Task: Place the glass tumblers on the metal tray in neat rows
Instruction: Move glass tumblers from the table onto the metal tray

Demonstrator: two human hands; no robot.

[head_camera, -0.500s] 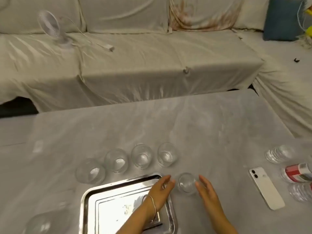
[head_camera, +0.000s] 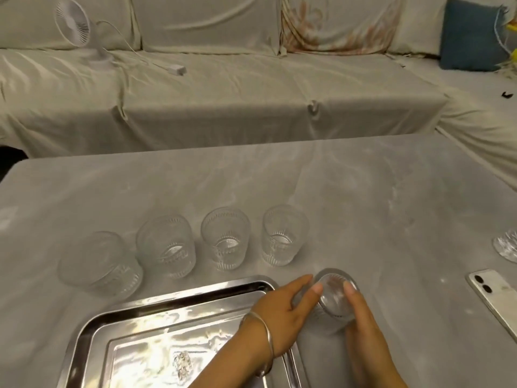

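A ribbed clear glass tumbler stands on the grey table just right of the metal tray. My left hand, with a bangle on its wrist, presses its fingers to the tumbler's left side. My right hand holds the tumbler's right side with the thumb over the rim. Both hands grip this one tumbler. Behind the tray, several more tumblers stand in a row: one at the left, then one, another and the rightmost. The tray holds no tumblers.
A white phone lies at the right edge, with a clear glass object beyond it. A cloth-covered sofa runs behind the table, with a small white fan and a blue cushion on it.
Both hands have closed in on the tumbler beside the tray; half a second ago they were open on either side of it. The camera has moved closer.
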